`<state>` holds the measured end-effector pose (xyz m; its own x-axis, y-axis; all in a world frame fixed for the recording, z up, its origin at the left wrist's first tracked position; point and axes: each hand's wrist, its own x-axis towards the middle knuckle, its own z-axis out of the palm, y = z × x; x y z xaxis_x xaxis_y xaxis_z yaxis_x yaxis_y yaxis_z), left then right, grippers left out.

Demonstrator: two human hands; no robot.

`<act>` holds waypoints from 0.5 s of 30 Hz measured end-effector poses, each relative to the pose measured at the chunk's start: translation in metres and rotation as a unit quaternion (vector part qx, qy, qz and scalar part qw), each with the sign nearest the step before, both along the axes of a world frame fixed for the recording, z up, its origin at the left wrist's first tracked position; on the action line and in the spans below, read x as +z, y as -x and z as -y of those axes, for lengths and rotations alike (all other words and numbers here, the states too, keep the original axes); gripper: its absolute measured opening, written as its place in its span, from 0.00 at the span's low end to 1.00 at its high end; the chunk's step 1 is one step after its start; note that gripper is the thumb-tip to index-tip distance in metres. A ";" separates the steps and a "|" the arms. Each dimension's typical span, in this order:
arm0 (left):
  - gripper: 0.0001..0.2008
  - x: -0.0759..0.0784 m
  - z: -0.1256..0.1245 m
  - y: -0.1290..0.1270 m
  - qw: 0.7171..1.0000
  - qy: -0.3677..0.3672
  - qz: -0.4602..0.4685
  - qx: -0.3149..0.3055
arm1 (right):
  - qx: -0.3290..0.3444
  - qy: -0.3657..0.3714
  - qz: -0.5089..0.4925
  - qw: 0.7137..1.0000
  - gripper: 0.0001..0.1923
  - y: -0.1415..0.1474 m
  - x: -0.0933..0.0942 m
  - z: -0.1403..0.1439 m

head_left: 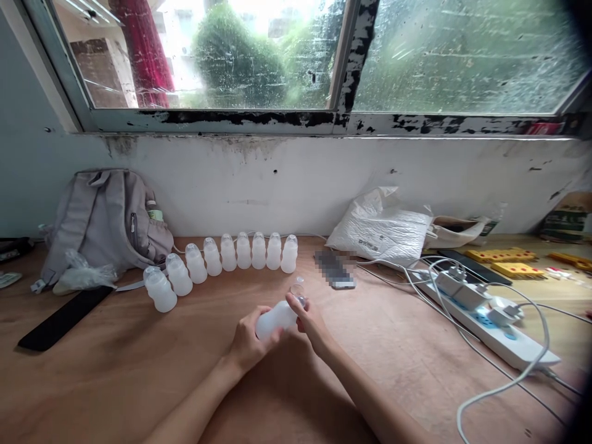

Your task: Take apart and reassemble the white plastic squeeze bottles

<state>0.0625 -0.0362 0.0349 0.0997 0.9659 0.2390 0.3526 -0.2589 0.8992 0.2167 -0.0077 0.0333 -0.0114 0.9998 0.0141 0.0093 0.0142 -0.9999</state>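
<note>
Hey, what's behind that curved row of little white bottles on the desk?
Behind the row of bottles stands the white wall, with a grey backpack at the left end. The bottles hide the desk edge there.

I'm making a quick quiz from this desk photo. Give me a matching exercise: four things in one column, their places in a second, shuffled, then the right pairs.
Things:
1. backpack
2. power strip
3. phone
4. white bottle

Places:
A. held in both hands, left hand and right hand
B. far left, against the wall
C. right side, with plugs and cables in it
D. flat on the desk, just right of the row of bottles

Pairs: 1-B, 2-C, 3-D, 4-A
</note>
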 end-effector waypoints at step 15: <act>0.25 -0.011 -0.007 0.004 0.822 0.399 0.324 -0.247 | 0.017 -0.126 0.017 0.992 0.12 0.005 0.004 0.016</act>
<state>0.0584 -0.0295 0.0243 0.6273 0.7215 -0.2931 -0.2383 0.5362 0.8098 0.2121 -0.0241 0.0368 -0.0508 0.9635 0.2627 0.0381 0.2647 -0.9636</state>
